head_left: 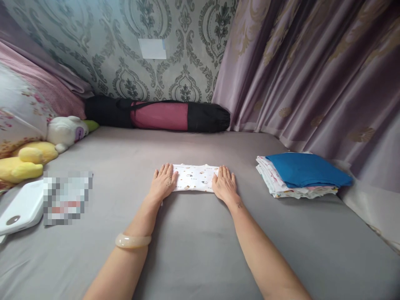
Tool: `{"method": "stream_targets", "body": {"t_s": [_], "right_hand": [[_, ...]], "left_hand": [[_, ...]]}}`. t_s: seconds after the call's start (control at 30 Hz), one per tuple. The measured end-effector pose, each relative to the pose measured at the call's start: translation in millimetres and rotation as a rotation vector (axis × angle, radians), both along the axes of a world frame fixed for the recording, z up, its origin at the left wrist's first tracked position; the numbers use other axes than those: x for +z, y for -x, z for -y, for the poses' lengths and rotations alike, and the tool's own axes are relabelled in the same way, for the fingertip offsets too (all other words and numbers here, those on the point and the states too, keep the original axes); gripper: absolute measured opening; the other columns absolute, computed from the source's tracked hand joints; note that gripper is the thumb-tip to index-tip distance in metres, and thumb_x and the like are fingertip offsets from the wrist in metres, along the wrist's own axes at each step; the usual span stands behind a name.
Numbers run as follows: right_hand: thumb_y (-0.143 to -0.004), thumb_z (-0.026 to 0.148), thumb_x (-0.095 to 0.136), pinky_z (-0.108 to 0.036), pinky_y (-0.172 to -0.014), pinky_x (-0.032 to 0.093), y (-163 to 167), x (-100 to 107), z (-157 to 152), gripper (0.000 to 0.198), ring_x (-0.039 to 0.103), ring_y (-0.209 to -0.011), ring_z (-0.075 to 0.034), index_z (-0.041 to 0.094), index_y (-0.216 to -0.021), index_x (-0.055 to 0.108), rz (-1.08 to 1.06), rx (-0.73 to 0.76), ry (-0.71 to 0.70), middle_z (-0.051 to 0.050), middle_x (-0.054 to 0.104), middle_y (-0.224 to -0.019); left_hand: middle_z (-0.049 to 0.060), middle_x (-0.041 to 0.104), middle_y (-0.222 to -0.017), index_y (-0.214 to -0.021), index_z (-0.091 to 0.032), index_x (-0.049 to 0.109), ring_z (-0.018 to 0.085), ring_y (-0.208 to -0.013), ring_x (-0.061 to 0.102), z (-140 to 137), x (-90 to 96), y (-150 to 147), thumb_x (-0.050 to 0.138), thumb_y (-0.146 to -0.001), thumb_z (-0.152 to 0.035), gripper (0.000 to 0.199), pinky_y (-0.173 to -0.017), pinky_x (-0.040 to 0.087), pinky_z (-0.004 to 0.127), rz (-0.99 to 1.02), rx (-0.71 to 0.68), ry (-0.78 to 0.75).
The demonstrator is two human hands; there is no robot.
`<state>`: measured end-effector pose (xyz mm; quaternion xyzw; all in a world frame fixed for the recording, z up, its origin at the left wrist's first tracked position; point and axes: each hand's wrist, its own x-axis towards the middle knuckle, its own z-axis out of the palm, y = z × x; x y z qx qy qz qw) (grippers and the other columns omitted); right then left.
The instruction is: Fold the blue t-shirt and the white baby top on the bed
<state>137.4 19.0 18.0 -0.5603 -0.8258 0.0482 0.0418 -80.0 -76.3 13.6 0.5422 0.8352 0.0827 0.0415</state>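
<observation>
A white cloth with small printed figures lies folded into a flat rectangle on the grey bed sheet. My left hand rests flat over its left end, fingers stretched forward. Over the right end lies my right hand, also flat with its fingers extended. Both palms face down, and the cloth's two ends are hidden beneath them. A pale bangle sits on my left forearm.
To the right is a stack of folded cloths, topped by a blue one. A black and red rolled bag lies along the wall. On the left are plush toys, a white device and a blurred-out packet.
</observation>
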Motion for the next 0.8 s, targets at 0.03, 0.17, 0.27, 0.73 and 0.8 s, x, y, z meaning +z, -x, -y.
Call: {"method": "stream_targets", "body": {"t_s": [0.03,0.17,0.27,0.73,0.8], "right_hand": [[-0.097,0.029,0.022,-0.045,-0.116,0.016,0,0,0,0.059,0.024,-0.144,-0.027,0.001,-0.148,0.029,-0.002,-0.002,0.001,-0.016,0.027,-0.156],[-0.097,0.029,0.023,-0.046,-0.116,0.017,0,1,1,0.059,0.025,-0.143,-0.027,0.001,-0.148,0.029,-0.011,-0.003,0.002,-0.016,0.028,-0.156],[-0.097,0.029,0.023,-0.046,-0.117,0.014,1,5,4,0.058,0.023,-0.144,-0.027,0.001,-0.148,0.031,-0.027,0.024,-0.053,-0.016,0.027,-0.156],[-0.099,0.032,0.024,-0.044,-0.117,0.013,6,0,7,0.058,0.023,-0.144,-0.026,0.003,-0.148,0.032,-0.017,0.117,-0.046,-0.015,0.027,-0.156],[-0.099,0.032,0.024,-0.044,-0.117,0.013,6,0,7,0.058,0.023,-0.144,-0.027,0.002,-0.148,0.032,-0.017,0.117,-0.045,-0.015,0.027,-0.156]], "left_hand": [[0.013,0.033,-0.154,-0.147,-0.011,0.034,0.026,-0.144,0.027,0,-0.7,0,0.018,-0.099,-0.041,0.059,-0.116,0.023,0.050,0.007,0.002,-0.001],[0.012,0.030,-0.156,-0.148,-0.010,0.032,0.027,-0.145,0.023,0,0.2,0,0.017,-0.098,-0.042,0.061,-0.117,0.021,0.051,0.026,0.006,0.014],[0.013,0.029,-0.156,-0.147,-0.010,0.035,0.027,-0.146,0.021,0,4.3,-3,0.017,-0.098,-0.041,0.060,-0.117,0.018,0.051,-0.025,0.013,-0.051],[0.012,0.030,-0.156,-0.147,-0.010,0.036,0.027,-0.146,0.019,-3,6.4,-14,0.018,-0.099,-0.042,0.060,-0.119,0.016,0.051,-0.051,-0.117,0.041],[0.012,0.030,-0.156,-0.147,-0.011,0.036,0.027,-0.146,0.019,-3,7.3,-14,0.018,-0.099,-0.042,0.060,-0.118,0.015,0.051,-0.047,-0.115,0.049]]}}
